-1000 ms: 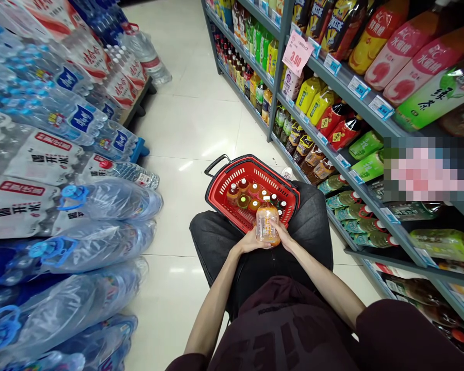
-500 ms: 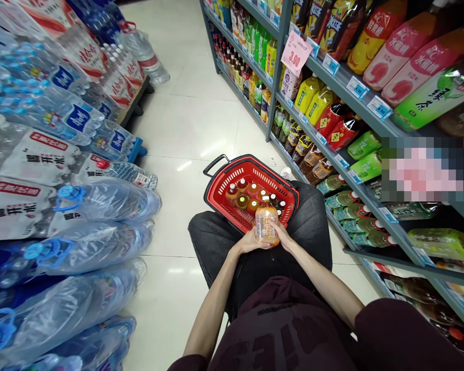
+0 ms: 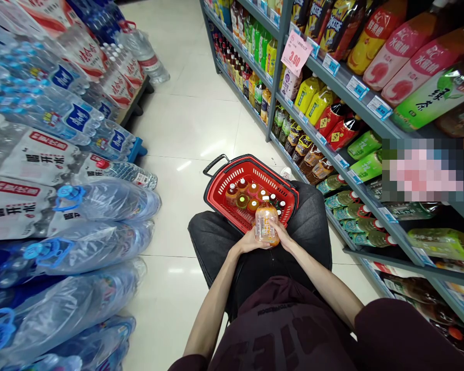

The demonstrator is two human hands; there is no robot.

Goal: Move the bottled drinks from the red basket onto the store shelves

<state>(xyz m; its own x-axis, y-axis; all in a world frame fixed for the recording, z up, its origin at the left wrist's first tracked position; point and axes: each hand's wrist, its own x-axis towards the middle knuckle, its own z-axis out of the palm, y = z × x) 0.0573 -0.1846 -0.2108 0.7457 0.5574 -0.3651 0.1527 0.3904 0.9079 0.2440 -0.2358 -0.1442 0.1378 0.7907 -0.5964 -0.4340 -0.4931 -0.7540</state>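
An orange drink bottle (image 3: pixel 266 223) with a pale label stands upright above my lap. My left hand (image 3: pixel 249 241) grips its left side and my right hand (image 3: pixel 283 238) grips its right side. Just beyond it a red shopping basket (image 3: pixel 220 186) with black handles rests on the floor against my knees. Several small bottles with coloured caps (image 3: pixel 251 197) stand inside the basket. I am crouched in black trousers and a dark maroon top.
Grey shelving (image 3: pixel 355 108) full of drink bottles runs along the right. Stacked packs of water bottles (image 3: pixel 62 154) and large water jugs (image 3: pixel 100 242) line the left. Pale tiled floor (image 3: pixel 185 118) stretches ahead between them. A pink 3.90 price tag (image 3: pixel 296 53) hangs from a shelf.
The view has shifted very slightly. The bottle and both hands stay in the same place.
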